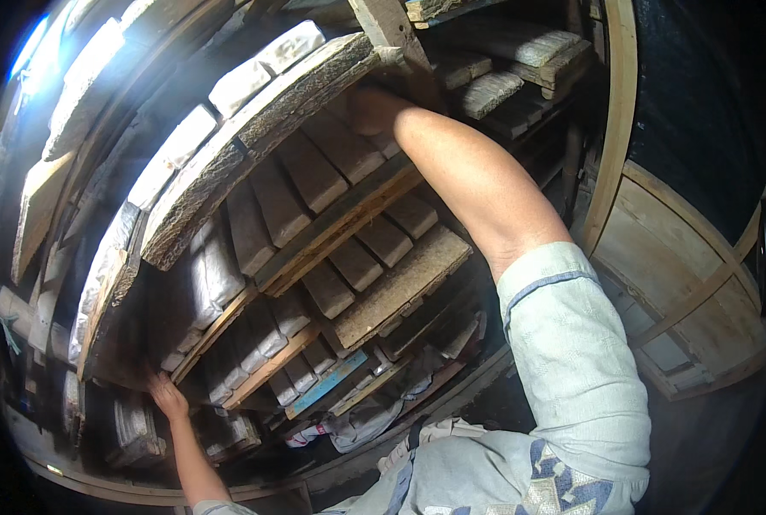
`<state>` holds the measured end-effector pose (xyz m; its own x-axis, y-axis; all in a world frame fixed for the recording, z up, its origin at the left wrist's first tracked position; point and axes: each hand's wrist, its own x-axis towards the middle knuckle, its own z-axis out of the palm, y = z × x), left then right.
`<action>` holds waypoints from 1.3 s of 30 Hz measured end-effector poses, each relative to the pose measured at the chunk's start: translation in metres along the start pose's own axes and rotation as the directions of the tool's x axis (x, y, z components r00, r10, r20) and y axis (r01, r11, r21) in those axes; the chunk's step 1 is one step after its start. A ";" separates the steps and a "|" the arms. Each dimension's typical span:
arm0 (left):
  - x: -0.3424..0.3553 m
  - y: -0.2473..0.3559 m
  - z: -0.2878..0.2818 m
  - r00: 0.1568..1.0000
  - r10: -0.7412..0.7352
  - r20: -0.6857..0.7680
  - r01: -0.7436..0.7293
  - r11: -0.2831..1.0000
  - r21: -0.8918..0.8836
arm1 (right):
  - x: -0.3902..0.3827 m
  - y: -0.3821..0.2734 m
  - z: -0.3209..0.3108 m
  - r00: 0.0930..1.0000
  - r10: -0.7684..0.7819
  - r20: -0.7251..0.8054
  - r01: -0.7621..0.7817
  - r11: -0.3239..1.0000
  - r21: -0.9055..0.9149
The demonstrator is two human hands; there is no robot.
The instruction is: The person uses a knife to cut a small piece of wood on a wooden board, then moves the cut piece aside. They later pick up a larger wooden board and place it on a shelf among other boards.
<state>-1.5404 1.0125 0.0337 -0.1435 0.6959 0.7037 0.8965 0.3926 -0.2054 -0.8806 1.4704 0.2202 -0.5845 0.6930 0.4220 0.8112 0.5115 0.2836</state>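
Note:
My right hand (372,112) reaches into the shadow under the end of an upper board (259,120), above a row of long brownish blocks (310,172). Its fingers are hidden in the dark, so whether it grips anything cannot be told. Lower on the left, my left hand (169,396) is raised beside the end of a lower wooden shelf board (211,335). The fingers of that hand point upward and look stretched out, with nothing visible in them. Pale, shiny rectangular blocks (239,86) lie along the top of the upper board.
Tiers of rough boards carry several more blocks, one board edged in blue (325,384). A wooden post (392,34) stands by my right hand. More loaded shelves (529,64) are at the back right, near a timber frame (616,112). Bright light enters at upper left.

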 end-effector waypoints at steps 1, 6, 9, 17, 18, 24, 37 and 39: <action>-0.002 -0.003 0.003 1.000 0.019 -0.015 -0.019 1.000 -0.006 | 0.001 0.000 -0.001 1.000 0.006 -0.017 -0.006 1.000 0.026; -0.003 -0.002 0.010 0.998 0.064 0.018 -0.066 0.993 0.097 | 0.012 0.011 0.016 0.998 0.030 -0.053 -0.021 0.987 0.158; -0.003 0.031 0.003 0.999 0.036 -0.023 -0.036 0.999 -0.003 | 0.010 0.010 0.020 0.998 0.058 -0.024 -0.053 0.987 0.149; -0.011 -0.002 -0.002 0.997 0.074 0.025 -0.076 0.994 0.083 | 0.023 0.007 0.032 0.993 0.102 -0.062 -0.088 0.976 0.201; -0.012 -0.003 -0.002 0.995 0.076 0.069 -0.084 0.990 0.114 | 0.025 0.009 0.043 0.985 0.094 -0.143 -0.066 0.979 0.192; -0.010 0.015 0.005 0.993 0.099 -0.064 -0.098 0.995 0.013 | 0.032 0.022 0.072 0.935 0.032 -0.354 0.009 0.993 0.115; -0.005 0.026 0.009 0.999 0.035 -0.009 -0.034 0.998 0.049 | -0.028 -0.039 -0.014 0.946 -0.091 -0.310 0.134 0.984 0.119; -0.006 0.022 -0.003 0.999 0.050 -0.020 -0.049 0.995 0.087 | -0.027 -0.045 -0.018 0.979 -0.043 -0.198 0.084 0.976 0.203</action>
<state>-1.5190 1.0149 0.0266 -0.0896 0.7025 0.7060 0.8623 0.4094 -0.2980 -0.9012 1.4193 0.2119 -0.6031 0.5563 0.5716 0.7385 0.6602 0.1367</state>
